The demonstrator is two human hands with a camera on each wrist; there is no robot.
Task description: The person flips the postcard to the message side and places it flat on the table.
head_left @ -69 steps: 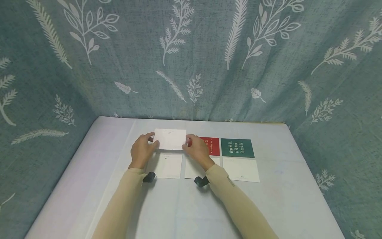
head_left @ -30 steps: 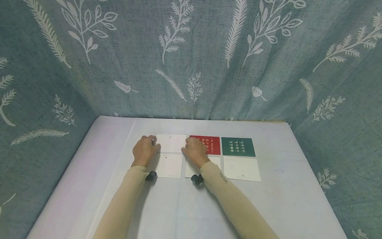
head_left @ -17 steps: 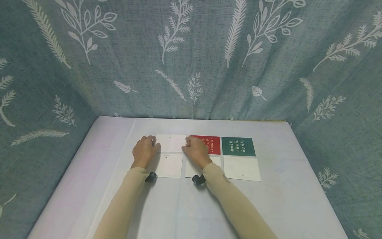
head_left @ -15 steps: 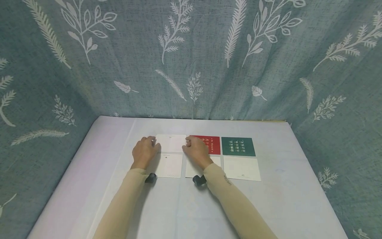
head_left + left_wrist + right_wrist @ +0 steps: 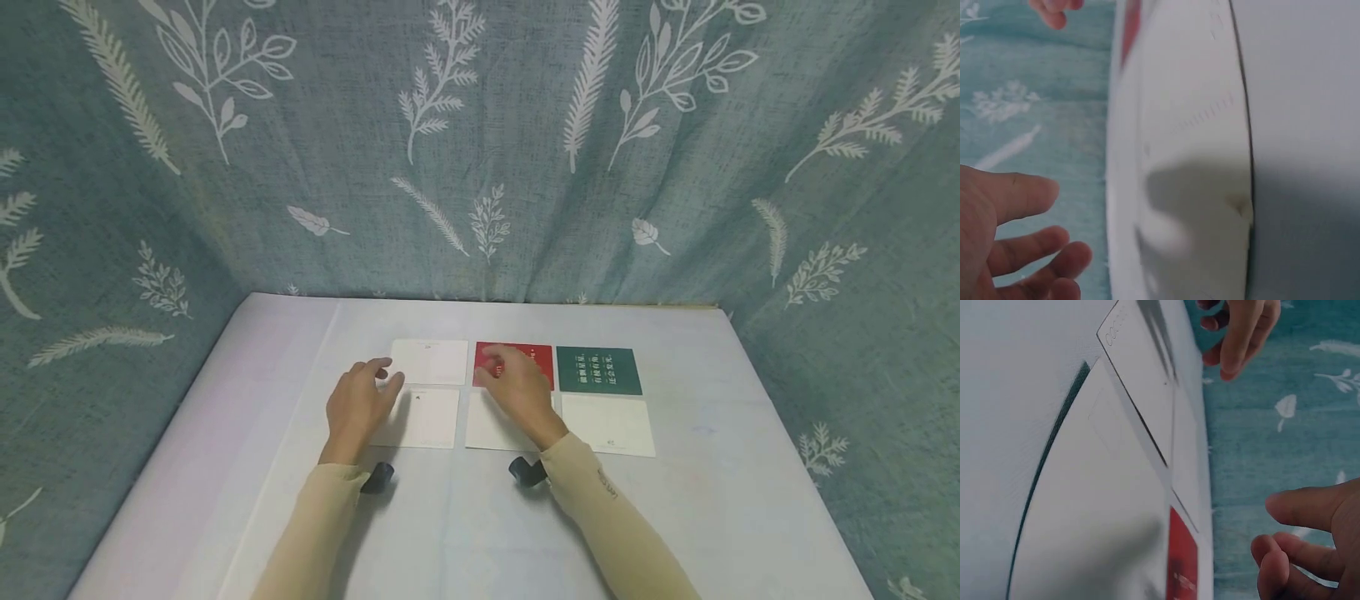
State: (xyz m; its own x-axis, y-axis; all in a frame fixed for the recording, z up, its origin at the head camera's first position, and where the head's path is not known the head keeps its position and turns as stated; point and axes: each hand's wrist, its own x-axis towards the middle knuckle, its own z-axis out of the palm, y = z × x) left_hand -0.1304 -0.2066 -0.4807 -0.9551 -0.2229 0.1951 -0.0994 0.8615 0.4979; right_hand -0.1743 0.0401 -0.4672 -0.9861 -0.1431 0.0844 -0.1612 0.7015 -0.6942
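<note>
Both hands hover over cards laid in two rows on the table and hold nothing. My left hand [image 5: 358, 408], its fingers loosely bent and apart, is at the left side of the back white card [image 5: 431, 362] and the front-left white card [image 5: 423, 419]. In the left wrist view, the left hand [image 5: 1016, 244] shows a gap between thumb and fingers. My right hand [image 5: 521, 392] is over the red card [image 5: 540, 358] and partly hides it and the front-middle white card [image 5: 495, 425]. The right wrist view shows the right hand [image 5: 1310, 544] with thumb and fingertips apart.
A green card [image 5: 598, 370] with white lettering lies at the back right, with another white card [image 5: 607, 425] in front of it. The white-covered table [image 5: 735, 500] ends at a teal leaf-patterned curtain [image 5: 487, 125]. Dark cameras sit at both wrists.
The back-left white card, held by both hands earlier, was lowered flat beside the red card. Both hands have since let go and drawn back, the right one moving rightward.
</note>
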